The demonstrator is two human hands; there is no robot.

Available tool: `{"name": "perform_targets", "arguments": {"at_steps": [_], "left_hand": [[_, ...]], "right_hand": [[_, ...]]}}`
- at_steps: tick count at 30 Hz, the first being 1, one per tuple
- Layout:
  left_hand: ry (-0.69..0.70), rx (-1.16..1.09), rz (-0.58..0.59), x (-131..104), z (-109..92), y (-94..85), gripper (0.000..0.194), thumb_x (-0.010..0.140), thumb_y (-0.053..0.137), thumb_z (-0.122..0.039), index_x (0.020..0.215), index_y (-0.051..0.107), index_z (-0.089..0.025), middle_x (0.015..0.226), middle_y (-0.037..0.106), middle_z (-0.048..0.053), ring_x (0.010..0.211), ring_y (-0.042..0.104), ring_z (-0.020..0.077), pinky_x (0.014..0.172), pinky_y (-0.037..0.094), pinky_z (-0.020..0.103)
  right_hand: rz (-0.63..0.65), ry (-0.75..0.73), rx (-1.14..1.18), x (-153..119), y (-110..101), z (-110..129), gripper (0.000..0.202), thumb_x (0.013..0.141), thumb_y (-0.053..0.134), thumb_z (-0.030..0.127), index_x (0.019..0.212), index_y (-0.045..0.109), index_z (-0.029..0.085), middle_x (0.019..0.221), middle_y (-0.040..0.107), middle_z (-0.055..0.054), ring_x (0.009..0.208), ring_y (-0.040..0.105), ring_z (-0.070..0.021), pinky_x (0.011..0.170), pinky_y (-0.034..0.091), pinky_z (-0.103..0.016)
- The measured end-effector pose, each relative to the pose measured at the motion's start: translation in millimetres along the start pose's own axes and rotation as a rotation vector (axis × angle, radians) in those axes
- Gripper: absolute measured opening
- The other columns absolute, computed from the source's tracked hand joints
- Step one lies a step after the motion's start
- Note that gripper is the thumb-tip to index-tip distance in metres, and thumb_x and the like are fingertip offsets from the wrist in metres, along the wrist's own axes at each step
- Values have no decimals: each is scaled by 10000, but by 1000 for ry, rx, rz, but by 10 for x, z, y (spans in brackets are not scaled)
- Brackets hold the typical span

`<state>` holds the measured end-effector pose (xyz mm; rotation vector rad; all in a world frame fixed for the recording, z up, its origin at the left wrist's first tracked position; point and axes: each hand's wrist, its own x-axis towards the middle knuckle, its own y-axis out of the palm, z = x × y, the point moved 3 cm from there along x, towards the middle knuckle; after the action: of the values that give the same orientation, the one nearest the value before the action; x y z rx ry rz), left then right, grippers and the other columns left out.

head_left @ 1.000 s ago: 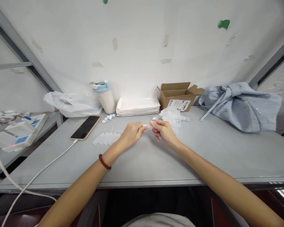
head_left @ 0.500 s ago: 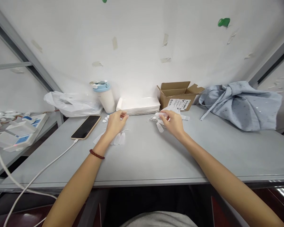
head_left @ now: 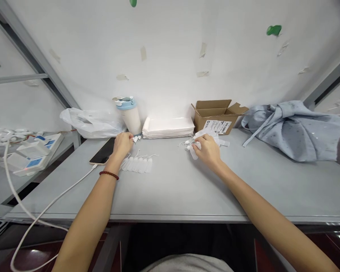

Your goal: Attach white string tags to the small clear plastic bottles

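Observation:
My left hand (head_left: 122,145) is beside the cup with its fingers curled together, at a small cluster of white pieces (head_left: 136,138). Whether it pinches one of them is hidden. Below it lies a neat row of several white oblong tags (head_left: 140,165) with thin strings. My right hand (head_left: 208,150) has thumb and fingers closed at a loose pile of similar stringed tags (head_left: 188,144), and a whitish tag shows under its fingertips. Clear plastic (head_left: 205,132) lies just behind that hand.
Along the wall stand a plastic bag (head_left: 93,122), a blue-lidded cup (head_left: 130,115), a stack of white packets (head_left: 168,127), an open cardboard box (head_left: 212,115) and a bundled blue cloth (head_left: 297,128). A phone (head_left: 102,152) on a white cable (head_left: 73,185) lies left.
My left hand has moved left, from in front of the packets to the small white pieces by the cup, uncovering the tag row. My right hand stays at the pile. The view has shifted slightly.

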<state>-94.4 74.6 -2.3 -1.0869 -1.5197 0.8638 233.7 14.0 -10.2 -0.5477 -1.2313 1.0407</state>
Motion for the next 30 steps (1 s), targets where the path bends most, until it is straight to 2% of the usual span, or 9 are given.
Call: {"name": "perform_targets", "arguments": {"at_steps": [4, 8, 13, 19, 24, 30], "left_hand": [[71, 8, 56, 47, -27, 67, 391, 763, 454, -91, 1076, 687, -64, 1050, 676, 194, 1011, 612, 303, 901, 429, 351], [147, 18, 102, 76, -56, 119, 437, 689, 442, -7, 1039, 699, -52, 1079, 663, 192, 1059, 577, 285, 964, 396, 350], [171, 26, 131, 69, -24, 194, 459, 662, 448, -10, 1047, 691, -68, 1052, 673, 184, 1063, 564, 288, 971, 394, 378], [149, 7, 188, 48, -6, 223, 406, 704, 467, -35, 1034, 697, -88, 1062, 690, 175, 1069, 596, 290, 976, 396, 351], [125, -12, 202, 13, -38, 181, 328, 738, 475, -70, 965, 710, -89, 1018, 700, 184, 1025, 621, 304, 939, 419, 353], [124, -108, 156, -10, -155, 139, 306, 837, 461, -201, 1074, 639, -127, 1013, 701, 125, 953, 636, 246, 847, 459, 311]], "right_hand": [[-60, -57, 13, -37, -5, 63, 177, 834, 544, 254, 916, 668, 157, 975, 623, -129, 946, 528, -282, 569, 393, -320], [-66, -75, 7, -78, -8, 129, 169, 844, 540, 252, 912, 662, 157, 974, 617, -129, 948, 520, -279, 523, 377, -304], [-68, -118, -8, -121, -25, 209, 179, 854, 525, 244, 928, 650, 140, 1017, 594, -150, 965, 499, -280, 513, 378, -300], [-85, -193, 83, -231, 1, 338, 177, 863, 504, 244, 932, 640, 154, 1005, 592, -127, 952, 508, -253, 522, 388, -292], [59, -220, 236, -307, 14, 496, 150, 844, 537, 238, 906, 646, 156, 963, 627, -100, 919, 546, -228, 651, 432, -305], [380, -165, 490, -252, 151, 815, 134, 837, 542, 235, 814, 649, 158, 792, 672, -34, 617, 530, -119, 613, 385, -253]]}}
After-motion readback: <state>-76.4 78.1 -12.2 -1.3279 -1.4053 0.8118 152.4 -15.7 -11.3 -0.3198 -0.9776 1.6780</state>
